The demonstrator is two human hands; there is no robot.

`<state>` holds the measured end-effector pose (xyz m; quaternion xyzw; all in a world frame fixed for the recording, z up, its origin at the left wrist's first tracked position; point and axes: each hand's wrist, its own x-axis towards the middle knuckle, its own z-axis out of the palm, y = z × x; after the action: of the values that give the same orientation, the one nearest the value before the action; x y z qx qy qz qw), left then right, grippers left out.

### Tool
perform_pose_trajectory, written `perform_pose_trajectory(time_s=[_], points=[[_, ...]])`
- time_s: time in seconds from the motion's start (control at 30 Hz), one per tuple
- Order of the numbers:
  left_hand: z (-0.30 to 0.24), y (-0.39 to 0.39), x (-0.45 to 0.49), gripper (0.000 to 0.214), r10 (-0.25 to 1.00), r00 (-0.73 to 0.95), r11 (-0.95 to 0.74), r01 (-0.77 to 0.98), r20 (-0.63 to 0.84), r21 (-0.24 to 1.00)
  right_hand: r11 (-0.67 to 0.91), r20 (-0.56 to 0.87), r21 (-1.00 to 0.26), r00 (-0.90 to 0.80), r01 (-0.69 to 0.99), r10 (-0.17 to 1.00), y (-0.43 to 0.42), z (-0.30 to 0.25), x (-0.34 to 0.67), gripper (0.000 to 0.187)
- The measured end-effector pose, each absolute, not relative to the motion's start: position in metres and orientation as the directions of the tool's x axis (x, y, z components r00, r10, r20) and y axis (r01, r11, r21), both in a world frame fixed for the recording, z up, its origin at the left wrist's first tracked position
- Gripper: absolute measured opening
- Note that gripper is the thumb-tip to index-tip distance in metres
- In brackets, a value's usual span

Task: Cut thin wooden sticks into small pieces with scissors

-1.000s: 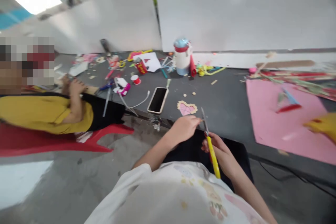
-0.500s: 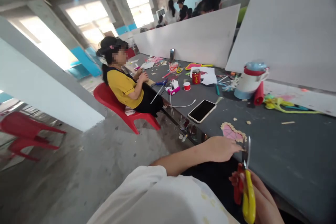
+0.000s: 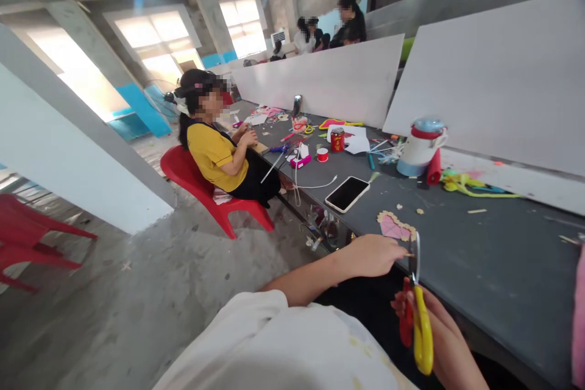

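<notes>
My right hand grips scissors with one red and one yellow handle, near the table's front edge. Their metal blades point up and stand apart. My left hand reaches in from the left and pinches a small tan stick, its end at the blades; most of it is hidden by the fingers. Just beyond the blades, a pink heart-shaped piece edged with small tan bits lies flat on the dark table.
A phone, a red can, a spool and a white-and-blue jug stand or lie farther back. Upright white boards line the table's back. A co-worker in a yellow top sits at left on a red chair.
The camera view has shifted, so the table's things appear farther left and a pink edge shows at right. Both hands keep nearly the same pose, with the scissors blades still apart.
</notes>
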<state>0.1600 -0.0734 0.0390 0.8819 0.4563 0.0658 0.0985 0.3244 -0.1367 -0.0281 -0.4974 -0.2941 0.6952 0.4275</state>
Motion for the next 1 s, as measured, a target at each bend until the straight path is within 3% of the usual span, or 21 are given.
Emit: perform_pose_trajectory(time_s=[0.23,0.53,0.63,0.8,1.0], points=[[0.038,-0.071,0.165,0.026,0.806,0.592,-0.574,0.775,0.016,0.264,-0.514,-0.504,-0.794,-0.121,-0.324,0.855,-0.138,-0.03,0.328,0.047],[0.031,-0.066,0.168,0.024,0.799,0.599,-0.587,0.762,0.046,0.272,-0.489,-0.472,-0.832,-0.128,-0.263,0.872,-0.139,-0.035,0.333,0.038],[0.03,-0.066,0.168,0.024,0.797,0.6,-0.591,0.753,0.067,0.289,-0.494,-0.481,-0.821,-0.121,-0.286,0.868,-0.141,-0.032,0.332,0.039],[0.026,-0.064,0.176,0.028,0.816,0.571,-0.56,0.743,0.09,0.367,-0.483,-0.476,-0.798,-0.114,-0.362,0.872,-0.144,-0.032,0.336,0.057],[0.019,-0.05,0.191,0.029,0.799,0.587,-0.576,0.685,0.131,0.446,-0.444,-0.456,-0.806,-0.067,-0.392,0.887,-0.141,-0.022,0.343,0.055]])
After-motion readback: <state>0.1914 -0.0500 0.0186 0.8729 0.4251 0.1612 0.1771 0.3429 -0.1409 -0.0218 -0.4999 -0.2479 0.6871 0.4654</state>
